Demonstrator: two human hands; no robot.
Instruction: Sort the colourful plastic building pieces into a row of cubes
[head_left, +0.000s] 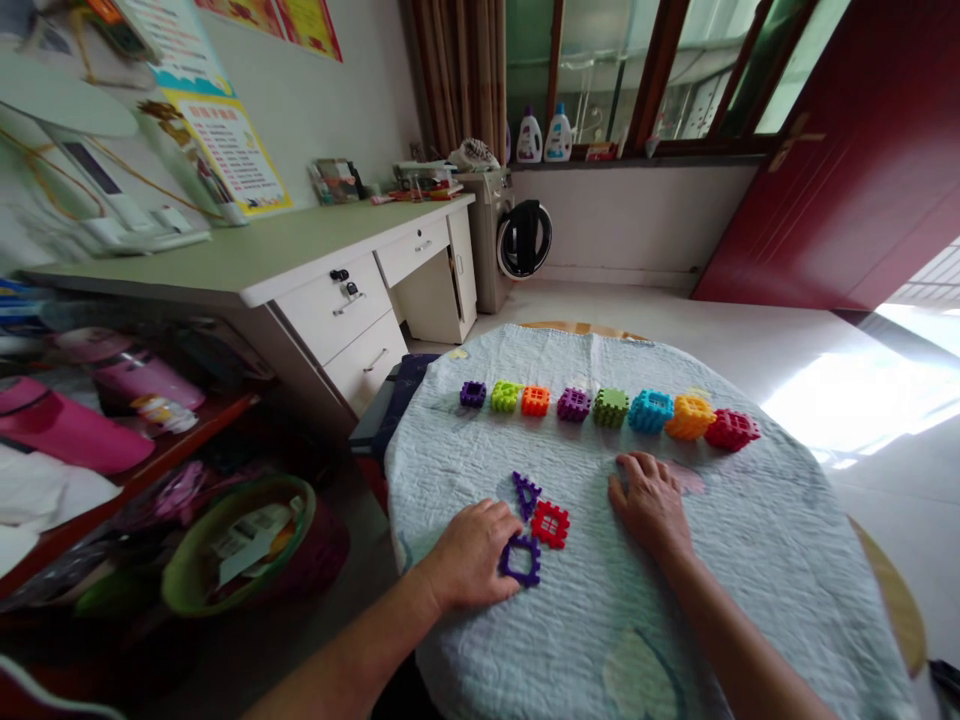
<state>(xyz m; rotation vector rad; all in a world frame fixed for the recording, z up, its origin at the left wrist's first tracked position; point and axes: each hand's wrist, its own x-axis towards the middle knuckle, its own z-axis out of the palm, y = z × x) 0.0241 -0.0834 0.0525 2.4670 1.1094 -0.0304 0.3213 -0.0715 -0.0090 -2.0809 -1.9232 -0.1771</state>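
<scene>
My left hand (pixel 476 555) rests on the cloth with its thumb and fingers around the left side of a purple square frame piece (pixel 535 562). Just above that piece lies a flat red square piece (pixel 550 524) with a window-like grid. A purple triangular piece (pixel 526 494) is beyond my left fingertips. My right hand (pixel 654 500) lies palm down on the cloth, fingers stretched out and holding nothing. Across the far part of the table runs a row of interlocking plastic block stacks, from a purple one (pixel 472 394) to a red one (pixel 733 429).
A pale blue cloth (pixel 585 650) covers the round table. At the left are a bin (pixel 187 575) and a shelf with pink bottles (pixel 82 430). Behind stand a desk (pixel 300 240) with drawers and a washing machine (pixel 491 235) with its door ajar. A red door (pixel 832 170) is at right.
</scene>
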